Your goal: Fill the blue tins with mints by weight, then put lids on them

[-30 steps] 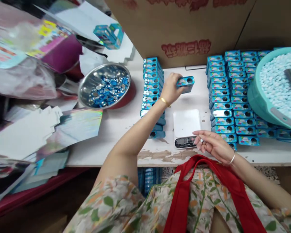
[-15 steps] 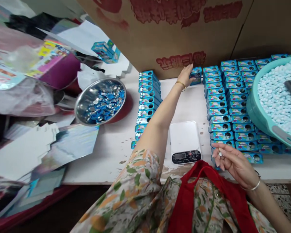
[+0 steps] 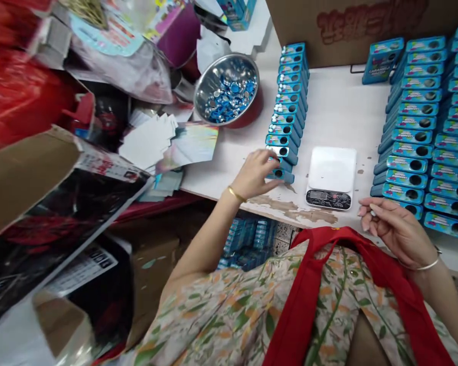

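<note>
My left hand [image 3: 257,175] is at the near end of the left row of blue candy boxes [image 3: 288,119], thumb and fingers apart around the nearest ones. Whether it touches them I cannot tell. Several boxes in that row have small white tablets on top beside their round holes. My right hand [image 3: 399,229], closed in a pinch, has a small white tablet [image 3: 373,212] between thumb and fingers. It hovers by the front right corner of a white digital scale [image 3: 332,168], whose pan bears nothing large. One blue box [image 3: 382,61] stands upright at the back.
More blue boxes [image 3: 415,109] stand in long rows at the right. A metal bowl [image 3: 248,109] holds blue and silver round pieces. White cards [image 3: 147,142], bags and a black carton [image 3: 80,198] crowd the left. A brown cardboard wall [image 3: 301,30] closes the back.
My left hand has come back from the upright box at the rear to the near end of the left row. The view has swung left. My right hand still pinches its tablet.
</note>
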Motion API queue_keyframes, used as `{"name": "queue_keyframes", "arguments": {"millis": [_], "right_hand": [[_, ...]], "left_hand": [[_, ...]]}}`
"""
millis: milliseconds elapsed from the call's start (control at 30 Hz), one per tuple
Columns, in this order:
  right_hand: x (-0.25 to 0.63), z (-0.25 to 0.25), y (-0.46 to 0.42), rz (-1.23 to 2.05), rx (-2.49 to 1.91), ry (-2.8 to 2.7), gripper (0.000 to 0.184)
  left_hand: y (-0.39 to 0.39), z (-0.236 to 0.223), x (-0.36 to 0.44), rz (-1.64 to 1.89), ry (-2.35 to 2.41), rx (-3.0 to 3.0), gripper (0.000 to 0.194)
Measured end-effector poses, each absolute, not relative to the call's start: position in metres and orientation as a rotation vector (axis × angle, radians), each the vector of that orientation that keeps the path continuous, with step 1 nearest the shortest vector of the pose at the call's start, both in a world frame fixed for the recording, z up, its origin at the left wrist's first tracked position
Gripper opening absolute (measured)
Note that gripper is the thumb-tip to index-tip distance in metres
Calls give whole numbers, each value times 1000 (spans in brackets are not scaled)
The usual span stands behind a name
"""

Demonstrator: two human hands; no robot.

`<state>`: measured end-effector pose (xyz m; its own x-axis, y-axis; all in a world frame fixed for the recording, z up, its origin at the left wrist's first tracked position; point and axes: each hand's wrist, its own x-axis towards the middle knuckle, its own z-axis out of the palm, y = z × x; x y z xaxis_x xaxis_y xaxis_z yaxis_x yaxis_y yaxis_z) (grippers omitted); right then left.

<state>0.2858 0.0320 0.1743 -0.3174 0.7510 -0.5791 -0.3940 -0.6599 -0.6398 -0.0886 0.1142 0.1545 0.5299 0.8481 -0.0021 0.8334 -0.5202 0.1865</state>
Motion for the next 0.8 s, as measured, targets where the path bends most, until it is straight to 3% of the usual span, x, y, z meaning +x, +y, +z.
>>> {"name": "queue_keyframes", "arguments": {"millis": [133,367,633,800], "right_hand": [[271,175,29,2092,-1124,-503,26],[267,166,21,2092,-1155,-536,37],[276,164,6,2133,-1234,-667,49],[283,163,5,2119,-1272,-778,52]], "left_hand": [[80,122,-92,148,1592,2704,10],[100,164,-30,505,1348,2807,22],[161,146,54,203,1035,2838,16],[165,145,53,255,1044,2763,29]]}}
